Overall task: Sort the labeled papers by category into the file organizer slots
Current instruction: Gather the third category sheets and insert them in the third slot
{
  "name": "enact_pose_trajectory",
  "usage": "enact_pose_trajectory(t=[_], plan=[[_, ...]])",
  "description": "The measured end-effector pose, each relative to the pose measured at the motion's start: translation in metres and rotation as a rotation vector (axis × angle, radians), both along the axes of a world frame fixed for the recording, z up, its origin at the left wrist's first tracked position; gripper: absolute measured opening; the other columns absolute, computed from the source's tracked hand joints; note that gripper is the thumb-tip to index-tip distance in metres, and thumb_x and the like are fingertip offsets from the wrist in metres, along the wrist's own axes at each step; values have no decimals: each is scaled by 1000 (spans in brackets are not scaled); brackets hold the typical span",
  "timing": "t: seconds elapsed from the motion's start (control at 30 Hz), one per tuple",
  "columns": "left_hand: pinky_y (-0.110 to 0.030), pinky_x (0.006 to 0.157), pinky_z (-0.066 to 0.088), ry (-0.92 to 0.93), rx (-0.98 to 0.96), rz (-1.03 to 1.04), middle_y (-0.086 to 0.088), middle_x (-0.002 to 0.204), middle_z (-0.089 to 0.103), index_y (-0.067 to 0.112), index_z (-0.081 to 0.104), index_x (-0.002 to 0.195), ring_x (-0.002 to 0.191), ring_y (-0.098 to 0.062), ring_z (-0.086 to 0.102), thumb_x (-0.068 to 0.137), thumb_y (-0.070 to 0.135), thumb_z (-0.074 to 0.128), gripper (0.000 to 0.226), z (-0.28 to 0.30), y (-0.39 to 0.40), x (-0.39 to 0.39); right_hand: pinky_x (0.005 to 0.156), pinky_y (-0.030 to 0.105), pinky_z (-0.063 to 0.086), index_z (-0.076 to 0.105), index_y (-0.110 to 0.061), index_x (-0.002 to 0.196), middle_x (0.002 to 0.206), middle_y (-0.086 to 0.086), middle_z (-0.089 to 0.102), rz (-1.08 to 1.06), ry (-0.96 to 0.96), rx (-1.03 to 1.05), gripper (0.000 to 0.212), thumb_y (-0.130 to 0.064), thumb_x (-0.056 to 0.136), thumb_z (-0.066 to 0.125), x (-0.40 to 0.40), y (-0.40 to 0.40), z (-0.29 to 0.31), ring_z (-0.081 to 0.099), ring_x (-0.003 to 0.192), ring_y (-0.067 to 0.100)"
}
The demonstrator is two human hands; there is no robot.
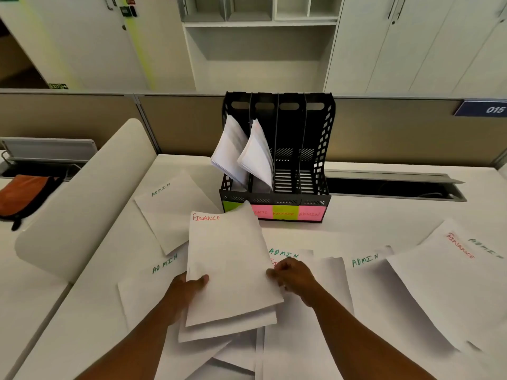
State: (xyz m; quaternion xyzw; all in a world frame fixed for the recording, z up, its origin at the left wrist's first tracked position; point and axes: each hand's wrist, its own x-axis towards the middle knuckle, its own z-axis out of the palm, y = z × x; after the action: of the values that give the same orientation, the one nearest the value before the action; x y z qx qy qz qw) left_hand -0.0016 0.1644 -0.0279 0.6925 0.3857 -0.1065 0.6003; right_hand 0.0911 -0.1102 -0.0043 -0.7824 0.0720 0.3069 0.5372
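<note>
We see the left hand (189,287) and right hand (295,278) pinching opposite edges of a small paper stack (230,270) headed "FINANCE" in red, raised over the white tabletop (365,215). Loose "ADMIN" sheets (170,207) lie around it. Behind stands the black file organizer (277,149), its sticky labels (284,213) reading "FINANCE" and "ADMIN", papers filling its two leftmost slots.

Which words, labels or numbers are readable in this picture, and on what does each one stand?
"FINANCE", red: top sheet held by left hand and right hand.
"ADMIN", green: sheets at.
"FINANCE", red: right sheet.
"ADMI", cut off: far right sheet.
"FINANCE": organizer's green note.
"ADMIN": pink note.
"...ERTS", partly hidden: pink note.
"015": blue sign.
Green wall sign: blurred.
</note>
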Motion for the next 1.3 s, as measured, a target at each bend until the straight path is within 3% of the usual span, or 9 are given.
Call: enact_pose_trajectory(t=[0.13,0.37,0.5,0.63,0.73,0.87,1.0,1.17,1.3], plan=[[-33,77,51,70,119,-80,-9,107,66,8,57,125,92,-26,63,87,26,68,43,-1,-5,1,85,36,49,61,-10,107,114,10,61,-379,-257,-482,32,-21,77,70,5,-35,-6,58,107,29],[-37,86,49,111,226,-121,-13,105,62,6,55,128,95,-32,60,89,14,61,40,-3,-6,0,97,47,39,42,-6,119,124,16,45,-522,35,-735,54,-23,74,66,-4,-69,-4,43,117,34],[-33,80,46,64,255,-138,-9,102,61,10,55,129,90,-28,58,88,7,59,42,1,-9,1,96,45,40,48,-8,114,113,13,58,-505,91,-634,38,-16,79,59,-11,-78,-10,54,108,33],[-31,78,47,34,266,-135,-5,93,62,15,59,121,85,-26,59,86,5,57,36,4,-11,1,78,33,50,63,-6,97,98,13,67,-410,-149,-441,19,-7,81,52,-14,-84,-11,59,88,30],[-33,77,50,32,260,-123,-9,97,65,18,60,115,89,-30,61,86,6,57,31,5,-10,2,81,39,53,65,-12,92,90,9,67,-535,-313,-247,14,-12,88,52,-15,-85,-5,61,84,29],[-30,71,48,10,259,-97,-3,86,64,21,59,104,81,-24,60,85,4,56,26,6,-10,5,74,32,46,63,-17,99,88,5,66,-718,-393,-136,13,-19,92,52,-7,-91,5,60,81,27],[-28,65,48,4,257,-73,-2,81,65,20,59,100,77,-23,61,83,4,57,23,8,-13,11,71,29,40,61,-13,94,84,5,63,-847,-373,-26,11,-20,90,54,3,-98,14,57,79,26],[-31,69,50,-16,220,-102,-5,86,67,19,60,102,82,-28,64,78,8,59,26,14,-20,17,62,24,51,62,-8,97,80,5,62,-921,-255,202,16,-22,88,58,12,-104,25,57,69,22],[-28,67,50,-31,175,-153,-5,87,68,16,62,107,81,-26,64,84,2,57,27,17,-25,21,95,48,52,62,-7,117,112,12,69,-804,-136,404,31,-26,92,60,22,-112,34,65,104,33]])
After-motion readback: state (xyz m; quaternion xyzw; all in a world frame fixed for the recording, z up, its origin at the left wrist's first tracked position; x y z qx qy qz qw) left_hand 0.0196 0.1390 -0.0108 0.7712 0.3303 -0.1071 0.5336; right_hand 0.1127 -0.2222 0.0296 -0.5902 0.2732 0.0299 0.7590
